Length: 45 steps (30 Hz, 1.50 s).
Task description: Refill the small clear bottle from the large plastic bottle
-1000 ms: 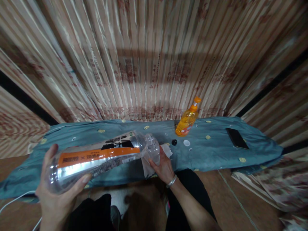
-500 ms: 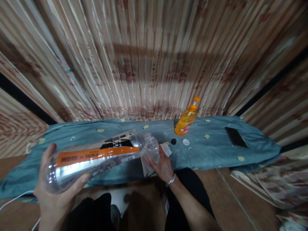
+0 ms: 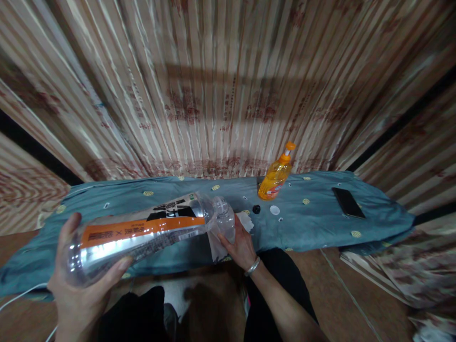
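My left hand (image 3: 81, 289) is wrapped round the base of a large clear plastic bottle (image 3: 142, 232) with a silver, orange and black label. The bottle lies almost level, its far end pointing right and slightly up. My right hand (image 3: 240, 247), wearing a silver bracelet, grips a small clear plastic bottle (image 3: 225, 223) at the large bottle's far end. The two clear pieces meet or overlap there; whether they touch I cannot tell. Beneath my right hand is a white tissue (image 3: 245, 221). Past it lie a black cap (image 3: 256, 209) and a white disc (image 3: 274, 210).
An orange pump bottle (image 3: 276, 178) stands at the back of the blue-green cloth (image 3: 313, 228). A black phone (image 3: 348, 203) lies at the right. Striped curtains (image 3: 228, 95) hang behind and at both sides. A white cable (image 3: 24, 294) runs at the lower left.
Almost nothing differs. The whole view has shifted very slightly, and both hands keep the same hold on the two bottles.
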{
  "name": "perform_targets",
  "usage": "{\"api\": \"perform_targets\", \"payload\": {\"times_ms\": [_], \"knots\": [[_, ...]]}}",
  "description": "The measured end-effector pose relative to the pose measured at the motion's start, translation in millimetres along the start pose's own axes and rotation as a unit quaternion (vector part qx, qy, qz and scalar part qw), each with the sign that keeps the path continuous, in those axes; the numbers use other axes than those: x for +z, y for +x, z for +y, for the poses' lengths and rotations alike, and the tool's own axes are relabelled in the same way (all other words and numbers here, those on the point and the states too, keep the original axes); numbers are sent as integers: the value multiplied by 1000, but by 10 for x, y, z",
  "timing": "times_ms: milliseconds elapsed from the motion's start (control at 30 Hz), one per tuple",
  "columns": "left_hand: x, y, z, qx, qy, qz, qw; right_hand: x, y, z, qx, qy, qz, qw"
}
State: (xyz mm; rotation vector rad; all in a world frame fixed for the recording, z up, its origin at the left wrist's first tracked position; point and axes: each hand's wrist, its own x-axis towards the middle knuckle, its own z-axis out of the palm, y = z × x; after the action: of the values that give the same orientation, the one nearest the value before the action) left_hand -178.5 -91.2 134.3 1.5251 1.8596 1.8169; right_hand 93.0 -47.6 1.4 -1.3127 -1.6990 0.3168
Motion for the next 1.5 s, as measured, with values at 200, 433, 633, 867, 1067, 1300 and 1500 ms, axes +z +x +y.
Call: {"api": "perform_targets", "payload": {"times_ms": [200,433,633,867,1067,1300,1500], "knots": [[-5,-11,67,1,25,-3,1000,5,-8,13,6,-2,-5,1000],[-9,-3,34,2,20,-1,1000,32,-19,41,-6,-5,5,1000],[-7,3,30,-10,18,-4,1000,31,-16,32,-4,-16,5,1000],[-11,-10,58,-4,19,-2,1000,3,-1,-7,5,-12,-6,1000],[-4,-30,126,-14,29,-1,999,0,1,-9,7,-13,-6,1000],[1,-28,119,-5,21,-5,1000,-3,1,-5,0,-13,-10,1000],[17,-29,153,-8,15,-1,1000,9,-11,17,-9,-18,-3,1000]]}}
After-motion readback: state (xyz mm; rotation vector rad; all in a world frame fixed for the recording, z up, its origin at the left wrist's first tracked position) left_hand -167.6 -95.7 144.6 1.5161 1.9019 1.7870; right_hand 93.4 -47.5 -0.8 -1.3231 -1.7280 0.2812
